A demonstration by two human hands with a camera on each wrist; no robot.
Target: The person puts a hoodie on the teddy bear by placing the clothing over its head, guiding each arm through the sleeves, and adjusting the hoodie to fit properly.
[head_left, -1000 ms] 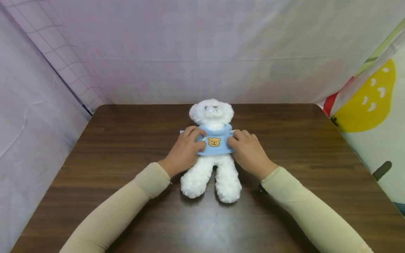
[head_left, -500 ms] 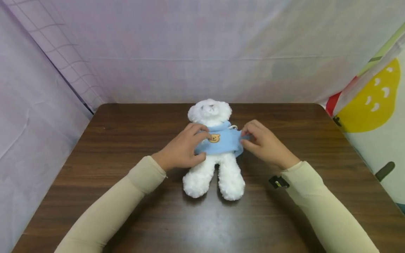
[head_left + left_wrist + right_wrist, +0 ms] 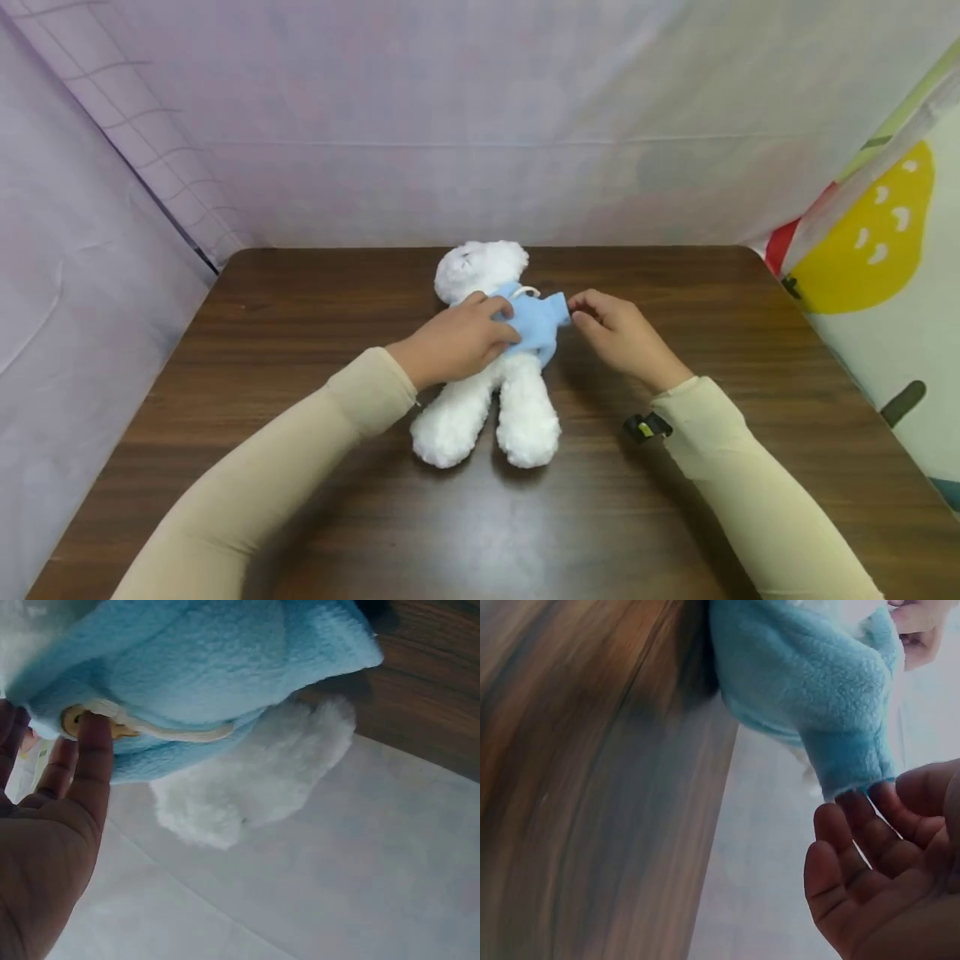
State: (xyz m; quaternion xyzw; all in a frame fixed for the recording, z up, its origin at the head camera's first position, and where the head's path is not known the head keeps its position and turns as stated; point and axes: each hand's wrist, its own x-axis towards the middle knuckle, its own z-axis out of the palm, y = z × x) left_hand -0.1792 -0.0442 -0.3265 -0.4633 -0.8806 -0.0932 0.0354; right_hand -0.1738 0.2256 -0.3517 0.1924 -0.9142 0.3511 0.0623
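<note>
A white teddy bear [image 3: 483, 268] in a light blue hooded top [image 3: 534, 321] lies mid-table, turned partly on its side with its face to the left. Across its chest lies my left hand [image 3: 457, 337]; the left wrist view shows fairly straight fingers against the tan bear patch [image 3: 73, 720] and white drawstring [image 3: 176, 733]. My right hand [image 3: 626, 337] is at the end of the raised sleeve. There, its thumb and fingers pinch the cuff [image 3: 851, 759] in the right wrist view. Most of the patch is hidden by my left hand.
The dark wooden table [image 3: 315, 500] ends at a pale cloth wall [image 3: 480, 133] behind the bear. A black strap with a small device [image 3: 647, 427] hangs at my right wrist. To the right hangs cloth with a yellow print [image 3: 870, 242].
My right hand has moved from the bear's chest side out to the sleeve. The bear has rolled leftward, its face and patch turning away, and my left hand has shifted slightly right over the chest.
</note>
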